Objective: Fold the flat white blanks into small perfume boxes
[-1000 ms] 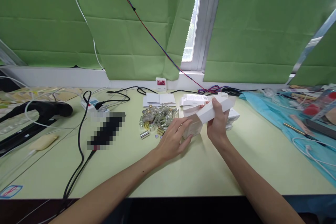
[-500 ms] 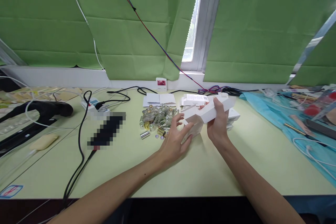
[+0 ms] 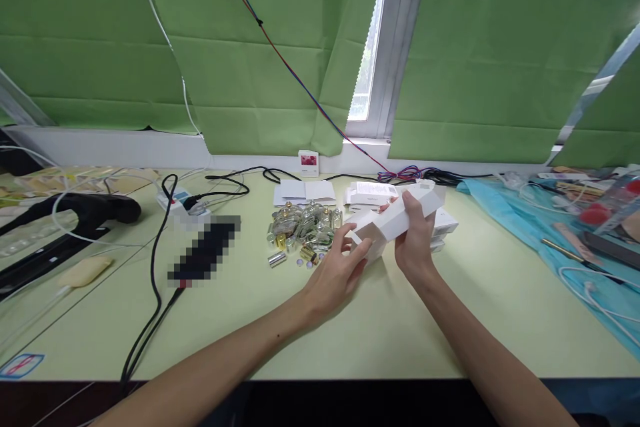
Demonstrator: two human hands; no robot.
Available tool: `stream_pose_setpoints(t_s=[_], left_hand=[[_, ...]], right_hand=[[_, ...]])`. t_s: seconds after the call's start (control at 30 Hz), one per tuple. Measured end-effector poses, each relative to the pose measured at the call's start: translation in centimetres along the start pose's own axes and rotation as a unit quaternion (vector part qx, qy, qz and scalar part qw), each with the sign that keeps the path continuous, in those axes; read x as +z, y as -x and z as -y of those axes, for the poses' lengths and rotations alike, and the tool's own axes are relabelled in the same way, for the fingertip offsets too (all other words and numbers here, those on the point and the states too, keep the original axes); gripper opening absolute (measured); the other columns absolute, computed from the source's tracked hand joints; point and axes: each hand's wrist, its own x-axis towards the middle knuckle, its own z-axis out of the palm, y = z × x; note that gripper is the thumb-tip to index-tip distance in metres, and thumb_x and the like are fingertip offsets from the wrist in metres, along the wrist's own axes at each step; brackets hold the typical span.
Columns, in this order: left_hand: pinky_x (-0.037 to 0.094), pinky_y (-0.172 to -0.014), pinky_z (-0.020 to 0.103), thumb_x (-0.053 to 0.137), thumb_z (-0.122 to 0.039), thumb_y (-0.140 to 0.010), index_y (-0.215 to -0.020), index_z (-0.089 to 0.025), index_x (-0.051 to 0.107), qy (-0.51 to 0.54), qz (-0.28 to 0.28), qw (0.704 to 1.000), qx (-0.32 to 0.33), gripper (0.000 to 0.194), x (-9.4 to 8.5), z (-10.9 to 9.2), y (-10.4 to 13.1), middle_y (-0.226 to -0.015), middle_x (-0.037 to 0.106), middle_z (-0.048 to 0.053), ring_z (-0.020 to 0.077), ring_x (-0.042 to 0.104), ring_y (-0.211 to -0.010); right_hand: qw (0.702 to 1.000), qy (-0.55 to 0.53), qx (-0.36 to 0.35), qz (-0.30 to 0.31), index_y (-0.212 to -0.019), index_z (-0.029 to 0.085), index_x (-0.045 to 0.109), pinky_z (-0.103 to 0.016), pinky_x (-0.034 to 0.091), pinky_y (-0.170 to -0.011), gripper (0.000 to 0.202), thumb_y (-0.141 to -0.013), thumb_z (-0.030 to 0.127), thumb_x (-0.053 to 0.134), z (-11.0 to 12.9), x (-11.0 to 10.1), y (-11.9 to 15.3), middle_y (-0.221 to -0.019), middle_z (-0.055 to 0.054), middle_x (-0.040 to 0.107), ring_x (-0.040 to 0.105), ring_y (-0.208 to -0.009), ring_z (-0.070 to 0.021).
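Both my hands are on a white cardboard box held above the table, tilted, with its flapped end toward my left hand. My right hand wraps round the box's body, thumb on top. At the other end, my left hand has its thumb and fingers closed on the flaps. Left of the box lies a heap of small glass bottles with gold and silver caps. A silver cap rests in front of the heap. Behind my right hand, more white boxes are stacked, partly hidden.
Folded white papers and flat white cartons lie behind the bottles. A small box with a red picture stands by the wall. To the left are a pixelated dark device and black cables; blue sheeting covers the right side.
My left fingers have closed in on the box's flapped end. The box has shifted slightly left and down in my right hand's grip.
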Motion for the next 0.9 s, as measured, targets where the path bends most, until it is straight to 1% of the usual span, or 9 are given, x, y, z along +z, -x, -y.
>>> stream_pose_setpoints(t_s=[0.13, 0.27, 0.33, 0.47, 0.63, 0.73, 0.9], left_hand=[[0.060, -0.072, 0.032, 0.049, -0.010, -0.097, -0.133, -0.026, 0.048, -0.041, -0.024, 0.999, 0.026, 0.039, 0.15, 0.13, 0.09, -0.144, 0.038, 0.018, 0.0175, 0.061, -0.096], [0.059, -0.067, 0.030, 0.049, -0.008, -0.095, -0.136, -0.026, 0.048, -0.089, -0.028, 0.995, 0.044, 0.045, 0.14, 0.21, 0.25, -0.142, 0.042, 0.019, 0.0193, 0.063, -0.096], [0.059, -0.069, 0.032, 0.047, -0.006, -0.094, -0.137, -0.025, 0.048, -0.118, -0.031, 0.991, 0.058, 0.047, 0.05, 0.09, 0.23, -0.140, 0.044, 0.020, 0.0220, 0.064, -0.099], [0.061, -0.073, 0.036, 0.044, -0.003, -0.093, -0.137, -0.022, 0.048, -0.143, -0.031, 0.986, 0.075, 0.048, -0.14, -0.28, 0.08, -0.137, 0.047, 0.023, 0.0258, 0.065, -0.105], [0.060, -0.070, 0.034, 0.045, -0.004, -0.093, -0.136, -0.023, 0.048, -0.148, -0.029, 0.986, 0.070, 0.046, -0.19, -0.38, 0.00, -0.136, 0.048, 0.022, 0.0244, 0.066, -0.103], [0.060, -0.070, 0.034, 0.045, -0.005, -0.094, -0.134, -0.023, 0.048, -0.146, -0.027, 0.986, 0.070, 0.045, -0.11, -0.33, 0.01, -0.136, 0.048, 0.022, 0.0243, 0.066, -0.103], [0.061, -0.077, 0.036, 0.044, -0.006, -0.095, -0.133, -0.024, 0.048, -0.136, -0.038, 0.987, 0.077, 0.043, 0.18, -0.28, 0.09, -0.138, 0.047, 0.020, 0.0225, 0.066, -0.102]], right_hand=[[0.999, 0.024, -0.023, 0.017, -0.102, 0.026, 0.049, -0.029, 0.059, -0.064, 0.048, -0.074, 0.046, 0.082, -0.09, -0.11, 0.17, -0.081, 0.006, 0.065, 0.067, -0.065, -0.0142], [0.996, 0.052, -0.061, 0.024, -0.107, 0.026, 0.048, -0.029, 0.058, -0.065, 0.051, -0.075, 0.046, 0.082, -0.56, -0.33, 0.10, -0.080, 0.006, 0.066, 0.067, -0.068, -0.0147], [0.995, 0.065, -0.074, 0.020, -0.112, 0.027, 0.047, -0.028, 0.057, -0.064, 0.056, -0.074, 0.045, 0.084, -0.78, -0.42, 0.02, -0.082, 0.006, 0.066, 0.066, -0.069, -0.0143], [0.993, 0.086, -0.076, 0.016, -0.117, 0.027, 0.046, -0.029, 0.056, -0.066, 0.063, -0.072, 0.046, 0.085, -0.89, -0.52, 0.06, -0.086, 0.006, 0.066, 0.067, -0.072, -0.0149], [0.991, 0.107, -0.085, 0.014, -0.120, 0.027, 0.045, -0.030, 0.057, -0.073, 0.064, -0.073, 0.047, 0.084, -0.81, -0.62, 0.20, -0.092, 0.004, 0.067, 0.068, -0.079, -0.0155], [0.989, 0.120, -0.084, 0.015, -0.123, 0.027, 0.043, -0.030, 0.057, -0.073, 0.068, -0.073, 0.048, 0.084, -0.86, -0.63, 0.23, -0.094, 0.003, 0.068, 0.068, -0.080, -0.0157], [0.987, 0.135, -0.087, 0.021, -0.126, 0.027, 0.041, -0.030, 0.058, -0.075, 0.073, -0.072, 0.047, 0.085, -0.87, -0.53, 0.40, -0.099, 0.001, 0.067, 0.068, -0.084, -0.0164]])
